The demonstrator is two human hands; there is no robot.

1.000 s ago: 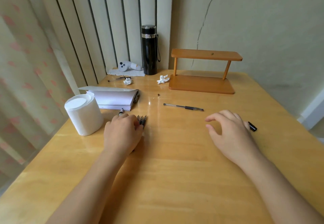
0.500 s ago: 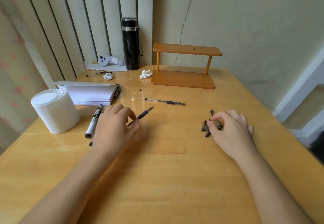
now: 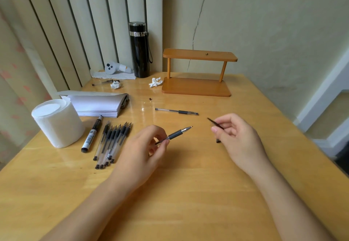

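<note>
My left hand [image 3: 145, 150] pinches an uncapped gel pen [image 3: 177, 133] by its barrel, tip pointing up and to the right. My right hand [image 3: 238, 138] holds a black pen cap [image 3: 215, 123] between thumb and fingers, a little to the right of the pen tip. Both hands hover over the wooden table [image 3: 188, 193]. Several uncapped clear gel pens [image 3: 111, 142] lie side by side left of my left hand. Another clear pen [image 3: 176, 111] lies alone further back.
A white paper roll [image 3: 56, 121], a black marker [image 3: 92, 134] and a paper stack [image 3: 98, 104] lie at the left. At the back stand a black flask [image 3: 139, 50], a small wooden shelf [image 3: 198, 72], crumpled tissues [image 3: 155, 82] and a white controller [image 3: 115, 68].
My left hand lifted one pen off the table toward the middle. My right hand picked a cap from the caps it covered and raised it toward the pen. The camera view shifted.
</note>
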